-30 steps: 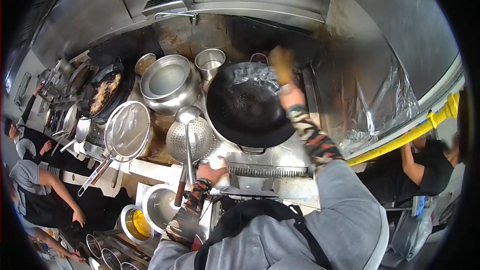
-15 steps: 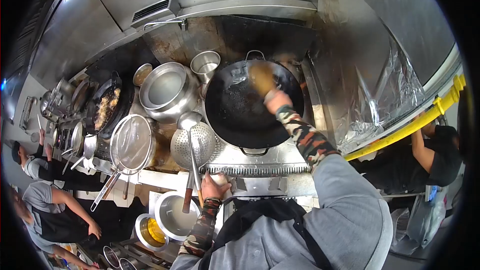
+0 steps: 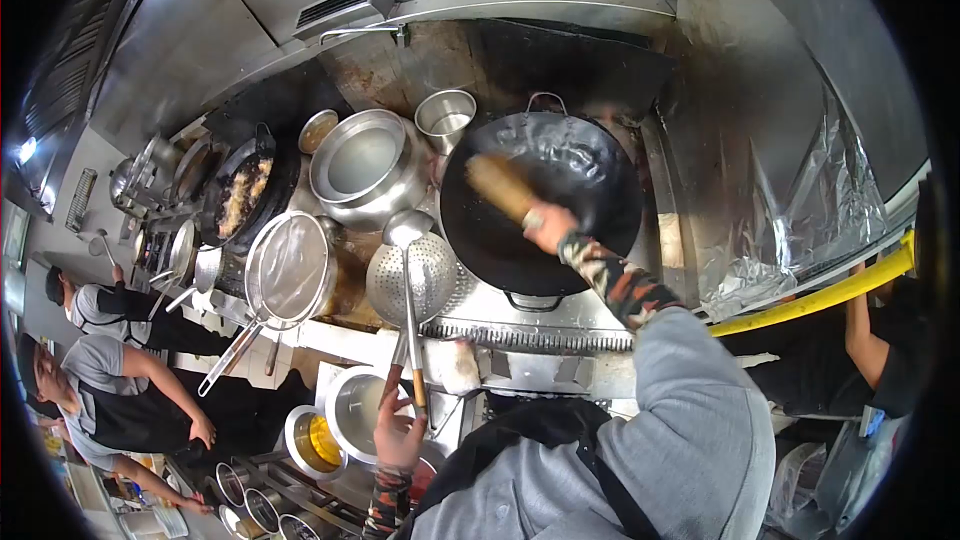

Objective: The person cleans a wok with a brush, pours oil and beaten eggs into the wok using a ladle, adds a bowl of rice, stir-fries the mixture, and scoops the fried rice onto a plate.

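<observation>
My right hand [image 3: 549, 227] is closed round a yellowish-brown brush [image 3: 500, 186], which is over the left part of the large black wok [image 3: 540, 265]. Water glistens on the wok's far side. Below the stove edge, my left hand [image 3: 400, 432] has its fingers apart at the handle ends of the ladle [image 3: 408, 228] and the perforated skimmer [image 3: 410, 280]; whether it touches them is unclear. A whitish cloth [image 3: 452, 366] lies on the stove's front edge, just above and right of that hand.
Left of the wok are a metal pot [image 3: 325, 195], a small pot [image 3: 445, 115], a mesh strainer [image 3: 288, 270] and a pan of frying food [image 3: 243, 198]. Near my left hand stands a white-rimmed pot [image 3: 335, 410]. Co-workers [image 3: 150, 390] stand left; another person [image 3: 868, 345] is right.
My right hand has moved the brush leftward across the wok. My left hand has left the whitish cloth and moved down and left to the utensil handles, its fingers spread.
</observation>
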Demonstrator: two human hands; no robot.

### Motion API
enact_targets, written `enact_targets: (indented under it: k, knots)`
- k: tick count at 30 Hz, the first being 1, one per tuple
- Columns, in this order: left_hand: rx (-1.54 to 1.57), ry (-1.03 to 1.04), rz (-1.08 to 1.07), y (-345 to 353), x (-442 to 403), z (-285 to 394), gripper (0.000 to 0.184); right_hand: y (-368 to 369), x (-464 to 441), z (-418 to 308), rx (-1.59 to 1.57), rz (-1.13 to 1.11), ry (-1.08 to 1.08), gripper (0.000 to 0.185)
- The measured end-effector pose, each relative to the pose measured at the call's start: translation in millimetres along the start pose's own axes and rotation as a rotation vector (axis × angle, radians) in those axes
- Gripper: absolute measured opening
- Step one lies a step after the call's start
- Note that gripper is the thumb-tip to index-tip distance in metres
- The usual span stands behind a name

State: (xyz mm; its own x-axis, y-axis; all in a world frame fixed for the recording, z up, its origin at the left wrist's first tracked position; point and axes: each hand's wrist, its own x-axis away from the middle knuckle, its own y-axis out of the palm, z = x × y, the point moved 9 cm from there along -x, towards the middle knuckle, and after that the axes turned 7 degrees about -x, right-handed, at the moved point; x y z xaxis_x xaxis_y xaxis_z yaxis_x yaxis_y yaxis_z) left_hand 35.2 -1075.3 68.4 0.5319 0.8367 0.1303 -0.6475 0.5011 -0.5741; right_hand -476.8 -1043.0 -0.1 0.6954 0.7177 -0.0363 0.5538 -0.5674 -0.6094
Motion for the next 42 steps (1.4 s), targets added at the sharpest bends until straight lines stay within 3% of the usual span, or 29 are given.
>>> enact_targets:
  k: [1,2,3,4,7,9,11,12,13,15,17,19,20,21,23,25,27,29,31,33,34,35,36,37,38,39,41,42]
  knots:
    - [-0.105,0.010,0.005,-6,5,16,0.059,29,10,-18,-0.229,-0.179,-0.218,0.059]
    - [-0.107,-0.008,0.021,-10,4,9,0.055,2,15,-44,-0.324,-0.239,-0.278,0.058]
    - [-0.112,-0.036,0.027,-15,13,-3,0.052,-22,3,-37,-0.179,-0.165,-0.354,0.055]
    - [-0.117,-0.034,0.031,-18,17,-10,0.052,-42,-23,-2,-0.032,-0.052,-0.171,0.053]
    - [0.125,-0.070,0.079,-27,25,-28,0.042,-59,-21,-1,0.047,0.377,0.144,0.050]
    - [0.072,-0.057,-0.049,-18,28,-26,0.039,-6,-14,-27,-0.109,0.095,-0.211,0.050]
    - [0.015,-0.058,-0.057,-21,30,-20,0.036,4,26,-60,-0.287,-0.201,-0.296,0.054]
    - [0.013,-0.065,-0.021,-26,33,-28,0.033,-19,29,-49,-0.005,-0.333,-0.255,0.055]
    - [0.011,-0.077,0.008,-30,40,-35,0.032,-59,27,-40,0.232,-0.363,-0.212,0.045]
    - [0.198,-0.172,0.044,-34,42,-41,0.033,-150,-4,19,0.680,0.025,0.221,0.041]
    - [0.217,-0.134,0.028,-30,25,-30,0.031,-210,9,-3,0.319,0.716,0.190,0.053]
    - [0.104,-0.094,-0.095,-16,0,10,0.028,-188,14,-12,0.109,0.850,0.220,0.050]
    - [0.201,0.000,-0.165,-7,-9,45,0.029,-149,3,-8,0.121,0.609,0.266,0.051]
    - [0.214,0.046,-0.226,0,-16,61,0.033,-90,-17,11,0.354,0.263,0.256,0.050]
    - [0.284,0.056,-0.308,5,-22,80,0.032,10,23,-37,0.084,-0.243,-0.149,0.057]
    - [0.252,0.045,-0.256,-8,-19,68,0.033,-2,66,-80,-0.190,-0.415,-0.212,0.063]
    - [0.271,-0.069,-0.223,-20,-7,16,0.036,-77,66,-63,0.349,-0.515,-0.109,0.058]
    - [0.315,-0.108,-0.254,-27,8,13,0.034,-166,14,18,0.876,-0.260,0.187,0.045]
    - [0.375,-0.146,-0.254,-24,10,16,0.032,-241,20,-25,0.450,0.583,0.207,0.044]
    - [0.324,-0.018,-0.312,-21,0,46,0.036,-220,18,-24,0.117,0.867,0.096,0.045]
    - [0.164,0.094,-0.331,-19,-8,66,0.035,-179,10,-24,0.213,0.659,0.207,0.045]
    - [0.214,0.116,-0.363,-17,-11,90,0.031,-122,-4,9,0.288,0.410,0.333,0.045]
    - [0.222,0.111,-0.401,-14,-11,91,0.030,-53,-6,8,0.473,0.013,0.251,0.046]
    - [0.235,0.114,-0.433,-13,-16,91,0.029,-18,30,-44,0.136,-0.092,-0.044,0.051]
    - [0.236,0.119,-0.434,-18,-18,83,0.029,9,49,-55,-0.105,-0.174,-0.084,0.053]
    - [0.319,0.021,-0.468,-21,-14,64,0.027,20,58,-74,-0.340,-0.266,-0.131,0.054]
    - [0.467,-0.204,-0.435,-24,1,31,0.025,-30,67,-75,-0.069,-0.390,-0.196,0.056]
    - [0.457,-0.234,-0.407,-28,8,19,0.024,-53,48,-32,0.206,-0.466,-0.188,0.049]
